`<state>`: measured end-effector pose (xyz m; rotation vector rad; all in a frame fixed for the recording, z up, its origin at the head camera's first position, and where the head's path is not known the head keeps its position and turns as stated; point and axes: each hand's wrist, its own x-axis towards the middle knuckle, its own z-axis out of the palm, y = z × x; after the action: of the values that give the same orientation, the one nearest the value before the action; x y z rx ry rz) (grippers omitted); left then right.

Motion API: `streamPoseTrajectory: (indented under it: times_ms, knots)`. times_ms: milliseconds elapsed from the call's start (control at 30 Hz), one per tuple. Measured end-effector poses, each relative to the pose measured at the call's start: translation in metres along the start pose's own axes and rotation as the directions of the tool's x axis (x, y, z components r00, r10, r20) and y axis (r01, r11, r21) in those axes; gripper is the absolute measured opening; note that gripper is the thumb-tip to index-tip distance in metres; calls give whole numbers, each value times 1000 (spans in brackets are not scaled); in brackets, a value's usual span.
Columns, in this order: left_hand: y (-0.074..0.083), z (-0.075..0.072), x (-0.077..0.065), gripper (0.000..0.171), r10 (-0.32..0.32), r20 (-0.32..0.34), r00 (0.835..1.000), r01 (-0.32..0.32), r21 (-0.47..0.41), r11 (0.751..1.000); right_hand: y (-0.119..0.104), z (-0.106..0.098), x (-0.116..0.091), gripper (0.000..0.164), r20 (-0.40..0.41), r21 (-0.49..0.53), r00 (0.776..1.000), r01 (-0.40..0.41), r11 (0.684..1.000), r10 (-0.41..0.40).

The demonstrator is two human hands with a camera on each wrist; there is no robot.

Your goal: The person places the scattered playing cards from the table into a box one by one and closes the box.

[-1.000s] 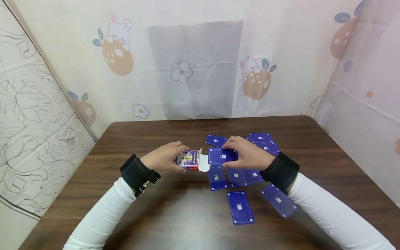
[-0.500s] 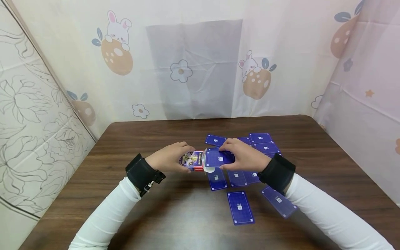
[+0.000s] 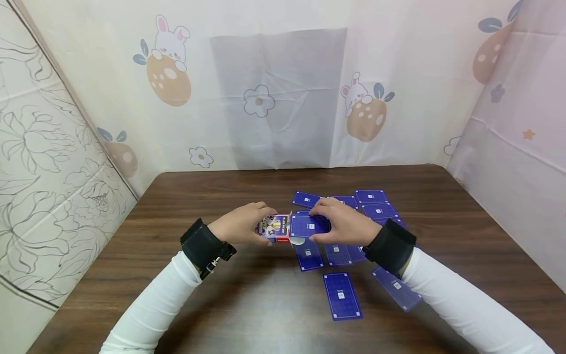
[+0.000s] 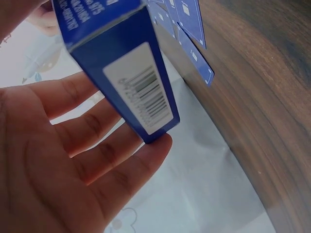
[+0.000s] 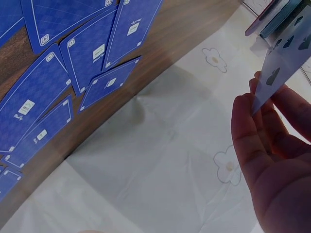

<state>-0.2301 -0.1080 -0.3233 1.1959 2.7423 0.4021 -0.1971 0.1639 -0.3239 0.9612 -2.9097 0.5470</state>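
My left hand (image 3: 239, 223) grips a small card box (image 3: 273, 226) with a colourful picture on top and red at its end. In the left wrist view, a barcode shows on the blue end of the box (image 4: 141, 87), held between the fingers and thumb. My right hand (image 3: 347, 221) pinches a blue-backed playing card (image 3: 305, 226) by its edges, right at the box's mouth. Under that card, a white flap (image 3: 298, 241) of the box peeks out. From the right wrist, the card's white face (image 5: 286, 65) with dark pips is visible.
Several blue-backed cards lie face down under and around my right hand, including one nearest me (image 3: 342, 296) and one by the right sleeve (image 3: 396, 289). They lie on a dark wooden table (image 3: 212, 305). A patterned cloth (image 3: 289, 98) hangs behind its far edge.
My left hand has shifted slightly right with the box, and my right hand has brought the card left to the box's mouth, covering most of the flap. Little differs in the last half second.
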Motion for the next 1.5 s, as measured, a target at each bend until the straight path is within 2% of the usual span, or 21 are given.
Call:
streamPoseTrajectory:
  times_ms: [167, 500, 800, 1133, 1300, 1500]
  knots:
    - [-1, 1, -1, 70, -4, -4, 1000, 4, -11, 1000, -2, 2, 0, 51, -1, 9, 1000, 15, 1000, -15]
    - [4, 0, 1, 70, 27, -6, 1000, -27, -7, 1000, -7, 5, 5, 54, 26, -8, 999, 36, 999, -36]
    - [8, 2, 5, 69, 57, -11, 998, -57, -6, 998, -14, 10, 11, 55, 16, 6, 998, 61, 998, -62]
    - [5, -4, 1, 68, 34, -53, 998, -34, 0, 999, -12, 11, 11, 64, -16, 75, 999, 39, 996, -38]
    - [2, -6, -4, 68, 25, -76, 997, -25, -2, 1000, -7, 4, 3, 73, 13, 134, 1000, -20, 991, 18]
    - [1, -6, -6, 69, 5, -66, 998, -4, 13, 1000, 0, 5, -5, 75, 73, 177, 996, -72, 982, 60]
